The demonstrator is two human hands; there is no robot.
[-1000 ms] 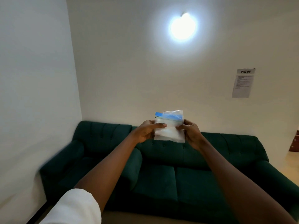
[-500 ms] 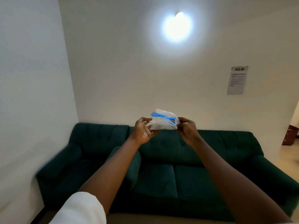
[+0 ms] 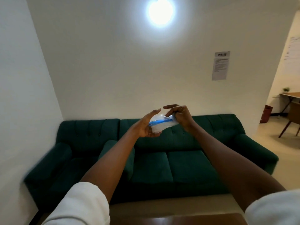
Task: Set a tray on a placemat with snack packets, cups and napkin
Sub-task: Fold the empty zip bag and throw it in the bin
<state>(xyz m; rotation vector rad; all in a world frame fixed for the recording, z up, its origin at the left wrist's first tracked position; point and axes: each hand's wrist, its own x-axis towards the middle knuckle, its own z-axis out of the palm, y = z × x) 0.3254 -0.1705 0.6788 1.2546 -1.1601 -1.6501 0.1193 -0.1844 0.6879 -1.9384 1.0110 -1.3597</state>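
Note:
Both arms are stretched out in front of me at chest height, over the sofa. Between the hands is a small clear plastic packet (image 3: 162, 124) with a blue strip and white contents. My left hand (image 3: 146, 126) cups it from below and the side with the fingers spread. My right hand (image 3: 180, 114) pinches its right end, forefinger and thumb raised. No tray, placemat or cups show in the head view.
A dark green sofa (image 3: 162, 163) stands against the white wall ahead. A brown table edge (image 3: 178, 218) shows at the bottom. A paper notice (image 3: 220, 65) hangs on the wall. A desk (image 3: 290, 95) and a chair (image 3: 292, 117) stand at the right.
The packet has been turned from upright and flat to lying crumpled between the hands. My left hand has opened under it. The camera has tilted down and right, showing the table edge.

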